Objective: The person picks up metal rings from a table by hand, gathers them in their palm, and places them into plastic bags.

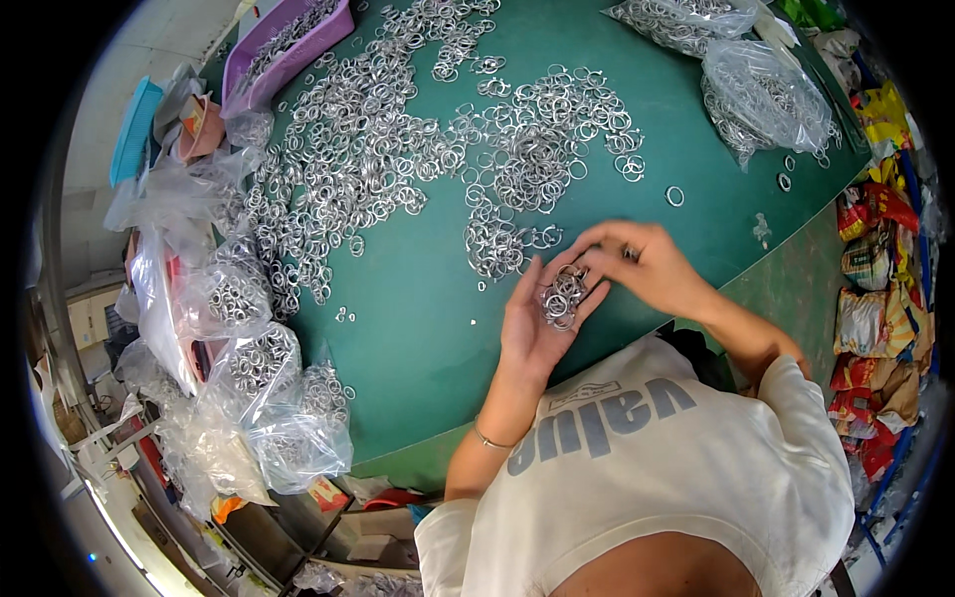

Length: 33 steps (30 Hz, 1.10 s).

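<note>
My left hand is palm up near the front edge of the green table. In its cupped palm lies a small heap of silver metal rings. Over that heap, from the right, reaches my right hand, its fingers curled and slightly blurred. Whatever is between the right fingers is too small to make out. Just beyond both hands, a loose pile of silver rings is spread on the tabletop. Farther left lies a larger scattered pile of rings. A single ring sits apart to the right.
Clear plastic bags of rings stand at the far right. More bags crowd the left edge, near a purple basket and a blue basket. Colourful packages line the right side beyond the table.
</note>
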Each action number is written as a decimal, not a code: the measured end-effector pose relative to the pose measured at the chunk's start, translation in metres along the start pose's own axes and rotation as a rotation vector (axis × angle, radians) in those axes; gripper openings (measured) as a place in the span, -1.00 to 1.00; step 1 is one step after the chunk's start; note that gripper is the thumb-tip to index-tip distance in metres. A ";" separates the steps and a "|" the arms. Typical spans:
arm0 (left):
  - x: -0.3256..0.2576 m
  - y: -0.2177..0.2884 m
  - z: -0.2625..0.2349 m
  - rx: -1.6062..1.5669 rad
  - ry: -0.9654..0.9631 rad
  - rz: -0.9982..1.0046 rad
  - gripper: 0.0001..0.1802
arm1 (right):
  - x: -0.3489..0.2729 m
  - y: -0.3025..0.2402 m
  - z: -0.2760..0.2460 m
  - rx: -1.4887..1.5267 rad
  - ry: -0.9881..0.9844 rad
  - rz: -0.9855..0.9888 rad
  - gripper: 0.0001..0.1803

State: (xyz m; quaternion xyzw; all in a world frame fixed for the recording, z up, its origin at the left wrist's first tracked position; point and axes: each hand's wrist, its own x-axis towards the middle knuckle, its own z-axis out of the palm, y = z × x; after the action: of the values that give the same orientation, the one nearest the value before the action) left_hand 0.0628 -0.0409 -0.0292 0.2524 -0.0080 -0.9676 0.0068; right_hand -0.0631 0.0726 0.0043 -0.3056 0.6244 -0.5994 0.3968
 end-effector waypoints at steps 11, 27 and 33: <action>0.007 0.008 -0.003 -0.097 0.064 -0.060 -0.72 | 0.001 0.025 -0.025 1.518 -0.017 0.428 -0.69; -0.323 0.147 -0.074 -0.189 0.374 1.732 -0.77 | 0.001 0.025 0.006 1.263 -0.277 0.729 -0.75; -0.367 0.228 -0.137 -0.514 0.771 1.678 -0.35 | 0.002 0.027 0.025 1.289 -0.138 0.770 -0.81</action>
State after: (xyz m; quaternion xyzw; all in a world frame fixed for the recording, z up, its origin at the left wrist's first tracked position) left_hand 0.4523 -0.2639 0.0349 0.4563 0.0293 -0.4701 0.7549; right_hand -0.0401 0.0612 -0.0223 0.1900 0.1864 -0.6443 0.7169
